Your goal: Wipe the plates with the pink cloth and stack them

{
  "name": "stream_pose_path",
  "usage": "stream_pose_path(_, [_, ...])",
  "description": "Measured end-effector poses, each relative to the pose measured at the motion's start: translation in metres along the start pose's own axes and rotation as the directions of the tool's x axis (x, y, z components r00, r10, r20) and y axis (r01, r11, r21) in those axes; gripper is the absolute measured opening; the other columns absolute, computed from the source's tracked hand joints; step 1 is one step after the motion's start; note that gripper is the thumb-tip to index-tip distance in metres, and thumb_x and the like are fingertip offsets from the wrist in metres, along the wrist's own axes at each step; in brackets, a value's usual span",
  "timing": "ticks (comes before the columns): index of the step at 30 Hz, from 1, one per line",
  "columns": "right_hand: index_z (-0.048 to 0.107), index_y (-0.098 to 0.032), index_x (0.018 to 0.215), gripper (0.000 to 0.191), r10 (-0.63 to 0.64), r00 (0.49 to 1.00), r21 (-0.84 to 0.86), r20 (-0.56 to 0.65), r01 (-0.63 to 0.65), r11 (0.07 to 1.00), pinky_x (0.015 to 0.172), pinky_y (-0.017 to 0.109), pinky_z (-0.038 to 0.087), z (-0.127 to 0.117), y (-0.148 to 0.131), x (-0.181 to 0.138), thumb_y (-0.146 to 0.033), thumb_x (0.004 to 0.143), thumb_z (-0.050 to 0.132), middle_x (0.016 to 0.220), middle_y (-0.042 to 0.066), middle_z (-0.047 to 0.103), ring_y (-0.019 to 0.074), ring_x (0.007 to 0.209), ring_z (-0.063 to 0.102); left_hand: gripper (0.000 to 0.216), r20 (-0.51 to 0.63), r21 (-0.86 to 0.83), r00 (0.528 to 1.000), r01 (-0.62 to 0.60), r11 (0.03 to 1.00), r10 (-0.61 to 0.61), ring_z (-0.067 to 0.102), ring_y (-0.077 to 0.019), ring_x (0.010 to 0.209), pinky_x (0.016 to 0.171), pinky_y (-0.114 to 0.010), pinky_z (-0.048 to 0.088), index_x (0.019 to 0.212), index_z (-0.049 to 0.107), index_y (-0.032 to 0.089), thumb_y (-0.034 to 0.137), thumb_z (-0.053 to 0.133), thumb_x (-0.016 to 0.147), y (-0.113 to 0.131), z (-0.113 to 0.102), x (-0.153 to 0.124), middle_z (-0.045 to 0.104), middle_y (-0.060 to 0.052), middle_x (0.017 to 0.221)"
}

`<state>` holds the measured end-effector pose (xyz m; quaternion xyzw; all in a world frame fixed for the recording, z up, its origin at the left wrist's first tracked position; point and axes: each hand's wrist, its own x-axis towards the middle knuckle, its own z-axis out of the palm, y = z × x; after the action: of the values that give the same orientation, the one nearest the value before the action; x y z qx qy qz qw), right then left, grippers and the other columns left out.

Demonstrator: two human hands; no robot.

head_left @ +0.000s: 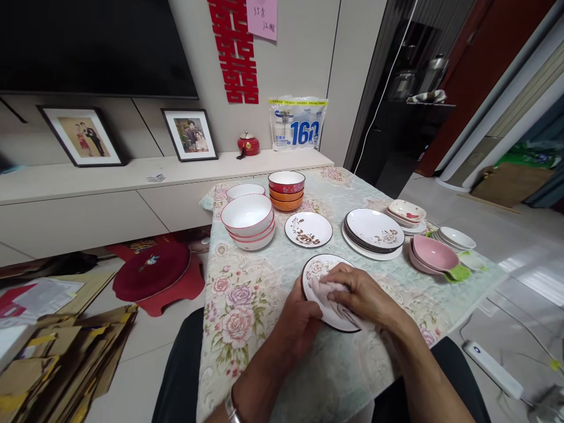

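My left hand grips the near left rim of a white plate with a dark edge and brown flowers, its thumb over the rim. In my right hand is a pale pink cloth, bunched under the fingers and pressed against the plate's face. Just beyond lies a single matching plate with a brown rose. To its right, more flowered plates are stacked. White bowls with red rims are nested at the left, and a stack of red and orange bowls stands behind them.
Pink bowls, small white bowls and heart-patterned dishes are at the table's right. A flowered cloth covers the table. Beyond it, a low cabinet holds framed photos. A red stool and flattened cardboard are at left.
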<state>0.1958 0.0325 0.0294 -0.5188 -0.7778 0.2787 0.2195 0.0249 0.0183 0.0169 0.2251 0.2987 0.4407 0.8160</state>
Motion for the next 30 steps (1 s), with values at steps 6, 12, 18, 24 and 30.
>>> stream_pose_path(6, [0.069, -0.022, 0.118, 0.032, 0.019, 0.97, -0.121, -0.244, -0.05, 0.991, 0.09, 0.034, 0.045, 0.027, -0.016, 0.015, -0.015, 0.091, 0.054, 0.109, 0.009, 0.063, 0.0223, 0.103, 0.058, 0.085, 0.039, 0.015, 0.999, 0.023, 1.0, -0.024, 0.06, -0.0152, 0.074, 0.06, -0.023, 0.041, 0.126, 0.053, 0.02, -0.002, 0.051, 0.044, 0.002, -0.002, 0.0, 0.066, -0.001, 0.089])
stream_pose_path(12, [0.075, -0.028, 0.106, 0.033, -0.114, 0.988, 0.176, 0.101, 0.095, 0.98, 0.092, 0.03, 0.047, 0.0, -0.02, 0.001, -0.01, 0.081, 0.064, 0.106, 0.002, 0.066, 0.0181, 0.101, 0.061, 0.075, 0.043, -0.007, 0.997, 0.067, 0.998, -0.066, 0.062, -0.0196, 0.081, 0.064, -0.027, 0.045, 0.114, 0.057, 0.019, -0.003, 0.05, 0.043, 0.001, -0.003, -0.003, 0.066, -0.003, 0.091])
stream_pose_path(18, [0.077, -0.027, 0.103, 0.031, 0.071, 0.993, 0.11, 0.097, -0.082, 0.991, 0.091, 0.031, 0.047, -0.01, -0.003, -0.007, -0.012, 0.078, 0.066, 0.101, 0.002, 0.066, 0.0194, 0.098, 0.062, 0.095, 0.046, 0.015, 0.997, 0.063, 0.998, -0.064, 0.063, -0.0245, 0.089, 0.069, -0.035, 0.054, 0.132, 0.047, 0.024, -0.003, 0.049, 0.041, 0.003, -0.001, -0.003, 0.066, -0.006, 0.109])
stream_pose_path(24, [0.074, -0.024, 0.108, 0.028, 0.047, 0.985, -0.03, -0.163, -0.052, 0.998, 0.082, 0.03, 0.046, 0.022, -0.017, 0.011, -0.013, 0.085, 0.06, 0.098, 0.005, 0.062, 0.0195, 0.093, 0.059, 0.091, 0.08, 0.038, 0.993, 0.081, 0.996, -0.084, 0.064, -0.0241, 0.089, 0.073, -0.039, 0.056, 0.13, 0.046, 0.024, -0.002, 0.049, 0.042, 0.001, -0.005, -0.003, 0.066, -0.004, 0.1])
stream_pose_path(30, [0.076, -0.029, 0.1, 0.033, -0.044, 0.984, 0.158, 0.174, 0.017, 0.987, 0.089, 0.028, 0.047, -0.009, -0.023, -0.006, -0.009, 0.076, 0.065, 0.101, 0.0, 0.065, 0.0174, 0.097, 0.062, 0.088, 0.055, 0.013, 0.995, 0.084, 0.996, -0.084, 0.065, -0.028, 0.093, 0.07, -0.039, 0.056, 0.129, 0.047, 0.022, -0.002, 0.054, 0.045, 0.005, -0.001, -0.006, 0.067, -0.009, 0.11])
